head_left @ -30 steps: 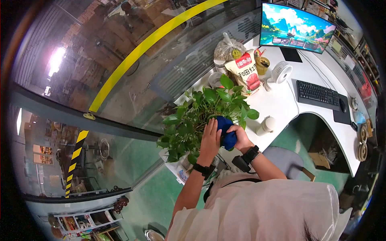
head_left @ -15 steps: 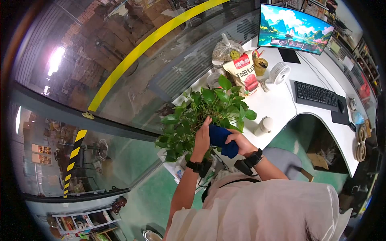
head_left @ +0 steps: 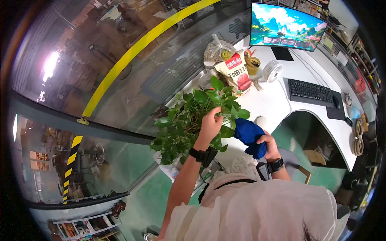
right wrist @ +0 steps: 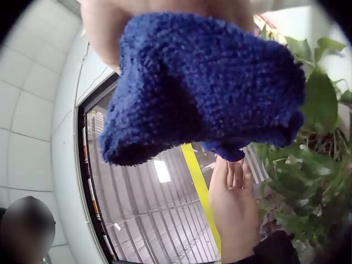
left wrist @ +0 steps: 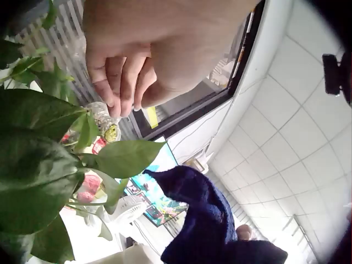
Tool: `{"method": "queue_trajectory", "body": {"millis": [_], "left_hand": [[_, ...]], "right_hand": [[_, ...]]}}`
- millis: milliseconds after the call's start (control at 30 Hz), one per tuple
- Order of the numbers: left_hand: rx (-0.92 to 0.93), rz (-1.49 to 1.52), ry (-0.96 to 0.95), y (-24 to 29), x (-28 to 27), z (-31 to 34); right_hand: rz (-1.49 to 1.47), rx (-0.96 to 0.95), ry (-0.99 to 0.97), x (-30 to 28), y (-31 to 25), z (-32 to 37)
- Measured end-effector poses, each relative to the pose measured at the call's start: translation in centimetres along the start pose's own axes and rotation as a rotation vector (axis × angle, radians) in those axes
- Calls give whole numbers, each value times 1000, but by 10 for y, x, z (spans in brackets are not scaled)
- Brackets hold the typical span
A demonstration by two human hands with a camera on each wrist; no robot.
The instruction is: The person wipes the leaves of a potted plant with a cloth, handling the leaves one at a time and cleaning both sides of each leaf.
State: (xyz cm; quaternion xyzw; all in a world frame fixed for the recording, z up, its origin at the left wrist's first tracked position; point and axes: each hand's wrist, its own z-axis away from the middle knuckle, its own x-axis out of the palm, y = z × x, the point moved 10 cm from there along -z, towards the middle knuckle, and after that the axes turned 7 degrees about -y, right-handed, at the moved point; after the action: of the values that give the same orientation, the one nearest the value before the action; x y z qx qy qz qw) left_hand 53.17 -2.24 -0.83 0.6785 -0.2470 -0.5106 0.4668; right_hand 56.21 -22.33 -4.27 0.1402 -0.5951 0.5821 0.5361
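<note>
A crumpled blue cloth (head_left: 248,134) hangs from my right hand (head_left: 272,148), whose fingers grip its lower end, to the right of a leafy potted plant (head_left: 175,134). In the right wrist view the fuzzy cloth (right wrist: 203,82) covers most of that hand. My left hand (head_left: 210,127) is raised over the plant, among its upper leaves. Seen from the left wrist, the fingers of this hand (left wrist: 126,80) hang loosely bent with nothing between them. Broad green leaves (left wrist: 38,159) are below and beside it. The plant's pot is hidden under foliage.
Behind the plant on the white desk stand a printed food bag (head_left: 237,74), a tied clear bag (head_left: 217,50) and a small white fan (head_left: 272,71). A pale lidded container (head_left: 261,121) is partly behind the cloth. Farther right are a keyboard (head_left: 309,90) and a monitor (head_left: 287,28). A glass partition runs left.
Both hands were together on the cloth over the plant. The left hand has let go and moved up to the leaves; the right hand has carried the cloth to the right.
</note>
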Motion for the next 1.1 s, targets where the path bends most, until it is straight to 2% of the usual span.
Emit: {"method": "queue_trajectory", "body": {"millis": [133,300,433,500,567,667,800,867,900,967,1033,1100], "left_hand": [[-111,-30,-98,-13,19,-1],[-47,24,-33,-22,8,15],[62,18,52,-10,-9,35],[31,-13,34,-10,-10,43],[65,-92,36,4,-12,50],[19,-45,62,2,-7,59],[-9,-166,169,8,-6,66],[-21,-228,194,14,-6,68],[5,-189,241,15,-9,69],[57,-109,333,10,-12,69],[-147,321,335,-36,-5,61],[-240,445,306,-57,3,59]], "right_hand": [[39,17,17,-9,8,-2],[84,-30,23,0,-1,-10],[245,-37,-3,1,-8,-20],[324,-7,-17,8,-9,-22],[524,-41,-29,19,-13,-26],[859,-111,-115,56,-16,-30],[1231,-14,-157,80,12,-37],[1373,-270,-259,96,22,-38],[1437,-401,-313,109,26,-34],[1494,-364,-301,111,37,-33],[1522,-352,-242,111,43,-29],[1513,-353,-245,112,44,-26]]}}
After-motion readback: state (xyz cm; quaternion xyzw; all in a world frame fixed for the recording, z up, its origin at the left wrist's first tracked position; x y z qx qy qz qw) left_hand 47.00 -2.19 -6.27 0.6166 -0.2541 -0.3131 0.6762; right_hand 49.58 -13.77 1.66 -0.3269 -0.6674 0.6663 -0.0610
